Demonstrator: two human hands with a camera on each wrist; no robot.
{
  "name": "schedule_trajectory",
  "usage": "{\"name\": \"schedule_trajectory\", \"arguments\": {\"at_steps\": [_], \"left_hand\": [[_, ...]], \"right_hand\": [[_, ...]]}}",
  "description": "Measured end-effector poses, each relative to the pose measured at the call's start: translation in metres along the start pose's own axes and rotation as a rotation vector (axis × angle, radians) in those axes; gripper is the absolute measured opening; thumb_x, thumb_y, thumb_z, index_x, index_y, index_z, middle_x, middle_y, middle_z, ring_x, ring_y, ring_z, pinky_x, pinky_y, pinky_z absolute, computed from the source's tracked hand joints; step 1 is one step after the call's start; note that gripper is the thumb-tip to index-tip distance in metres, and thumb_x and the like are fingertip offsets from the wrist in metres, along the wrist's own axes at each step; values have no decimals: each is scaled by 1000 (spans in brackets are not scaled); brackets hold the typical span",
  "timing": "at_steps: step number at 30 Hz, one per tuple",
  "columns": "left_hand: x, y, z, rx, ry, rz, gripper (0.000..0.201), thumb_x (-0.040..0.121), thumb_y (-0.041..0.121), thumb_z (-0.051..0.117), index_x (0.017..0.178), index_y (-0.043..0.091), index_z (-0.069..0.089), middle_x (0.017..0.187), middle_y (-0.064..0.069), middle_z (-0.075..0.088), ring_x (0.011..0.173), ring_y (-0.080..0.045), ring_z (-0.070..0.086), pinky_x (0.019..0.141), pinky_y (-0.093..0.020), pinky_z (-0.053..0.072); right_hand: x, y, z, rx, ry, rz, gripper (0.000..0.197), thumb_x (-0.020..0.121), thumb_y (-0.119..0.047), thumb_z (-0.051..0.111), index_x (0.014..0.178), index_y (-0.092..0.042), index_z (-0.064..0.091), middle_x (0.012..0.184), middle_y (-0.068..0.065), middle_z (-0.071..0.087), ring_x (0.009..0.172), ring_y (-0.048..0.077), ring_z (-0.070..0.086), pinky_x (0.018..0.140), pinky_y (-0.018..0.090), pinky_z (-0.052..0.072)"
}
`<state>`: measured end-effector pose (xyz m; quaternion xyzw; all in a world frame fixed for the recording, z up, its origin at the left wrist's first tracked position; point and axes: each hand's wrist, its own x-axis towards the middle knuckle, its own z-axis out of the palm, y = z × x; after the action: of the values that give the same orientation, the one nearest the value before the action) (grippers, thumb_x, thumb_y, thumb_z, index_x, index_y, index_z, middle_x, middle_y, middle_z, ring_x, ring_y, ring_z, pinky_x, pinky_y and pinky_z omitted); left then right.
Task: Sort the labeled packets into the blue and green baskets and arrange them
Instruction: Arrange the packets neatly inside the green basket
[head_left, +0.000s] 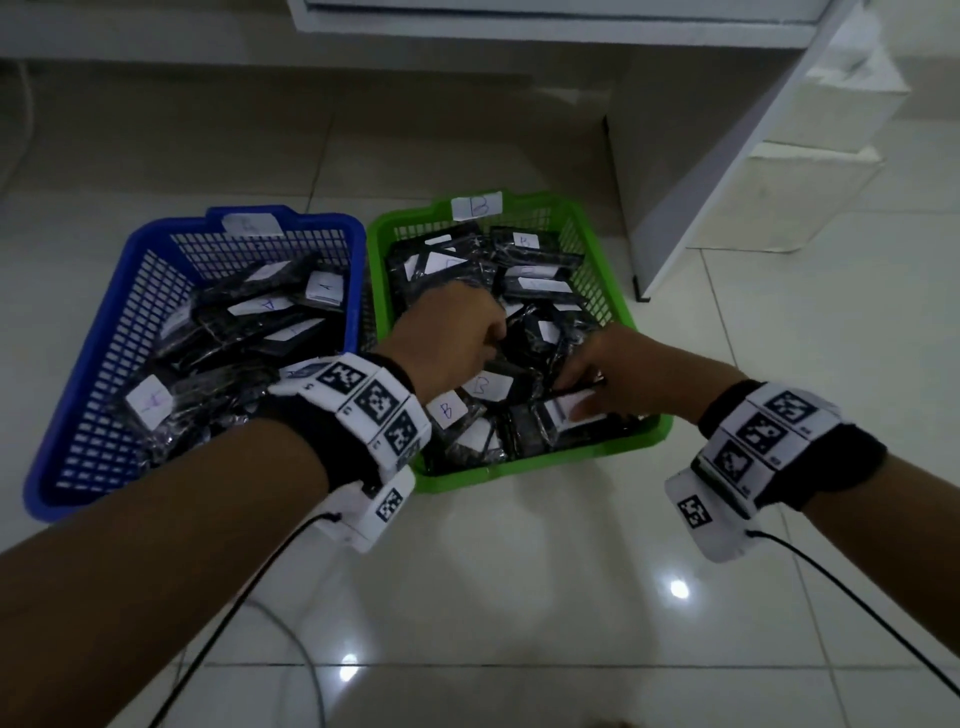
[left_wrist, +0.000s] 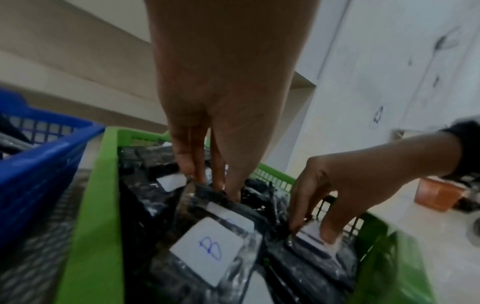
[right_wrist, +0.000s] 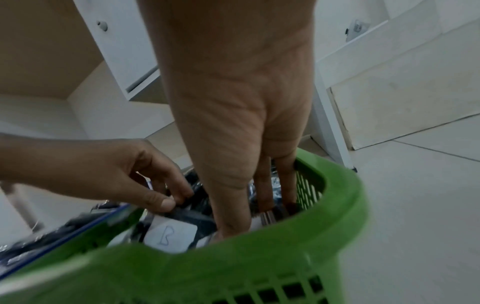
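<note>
A blue basket (head_left: 47, 483) on the left and a green basket (head_left: 545, 470) on the right stand on the floor, both full of black packets with white labels. Packets in the blue one show A (head_left: 324, 287). Those in the green one show B (head_left: 447, 410). Both hands are inside the green basket. My left hand (head_left: 493, 343) pinches the top edge of a black packet (right_wrist: 192, 216) between thumb and fingers. Near the front right corner, my right hand (head_left: 576, 395) pinches another packet (left_wrist: 309, 240) by its white label. The fingertips are partly hidden among the packets.
The green basket carries a B tag (head_left: 478, 206) on its far rim, and the blue one a faint tag (head_left: 252, 224). A white cabinet panel (head_left: 701, 182) stands just behind and right of the green basket. Wrist cables (head_left: 857, 618) trail over the glossy tiles.
</note>
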<state>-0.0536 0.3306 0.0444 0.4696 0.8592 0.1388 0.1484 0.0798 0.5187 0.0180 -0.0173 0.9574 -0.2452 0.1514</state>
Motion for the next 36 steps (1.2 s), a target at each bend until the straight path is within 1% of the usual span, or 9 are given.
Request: {"name": "schedule_trajectory", "arguments": {"at_steps": [4,8,11,15,19,23,29,33,36], "left_hand": [[-9,-9,12,162,-124,-23,27,86,29,76,109,18,70,106,-8,67,99,-26,65,84,-39,56],[-13,-7,9,121,-102,-30,18,86,26,75,103,20,71,102,-5,68,96,-24,65,82,-35,54],[-13,-7,1,-47,-9,-64,15,91,20,71,105,19,74,96,-1,70,90,-18,65,82,-32,54],[-13,0,0,-293,71,-118,16,92,18,68,106,16,75,85,7,68,76,-7,63,71,-20,48],[-12,16,17,-273,-131,-81,17,84,24,78,101,18,80,97,6,77,84,-6,68,75,-15,52],[-7,32,41,-336,-165,-64,19,80,26,83,92,11,81,90,-3,77,85,-15,70,82,-28,53],[-9,19,27,-272,-141,-46,18,75,12,83,92,15,80,89,2,77,84,-11,71,82,-23,54],[-19,14,31,-273,-337,-69,21,77,5,79,98,10,76,86,-1,78,82,-10,72,83,-30,58],[-18,8,20,-239,-215,-35,25,85,4,73,108,13,76,94,-1,77,85,-8,71,87,-27,56]], "right_hand": [[-2,-2,8,-67,24,-6,22,72,-18,83,94,-15,76,93,-3,73,84,9,65,80,21,47],[-10,0,-3,65,87,25,21,67,-11,86,86,-14,77,78,-10,69,67,-9,60,69,0,41],[-20,1,-19,203,171,63,20,71,-4,83,85,-15,74,77,-10,71,70,-8,65,71,5,49],[-24,0,-36,316,265,121,23,72,-2,81,91,-13,73,84,-5,72,73,-6,65,69,2,46],[-21,-4,-39,364,278,110,24,72,-1,81,90,-15,75,83,-6,73,72,-2,67,70,8,52],[-15,-3,-36,244,210,33,21,71,-3,82,88,-14,78,81,-4,75,76,1,69,74,11,54],[-6,0,-24,228,137,34,22,71,-5,83,91,-13,78,83,-4,74,76,-3,68,70,5,49],[2,-4,-9,184,91,-14,20,70,-10,85,89,-12,78,81,-4,74,71,1,68,70,8,50],[6,-2,2,86,8,-46,19,70,-12,85,88,-16,78,84,-5,74,71,0,64,69,5,43]]}}
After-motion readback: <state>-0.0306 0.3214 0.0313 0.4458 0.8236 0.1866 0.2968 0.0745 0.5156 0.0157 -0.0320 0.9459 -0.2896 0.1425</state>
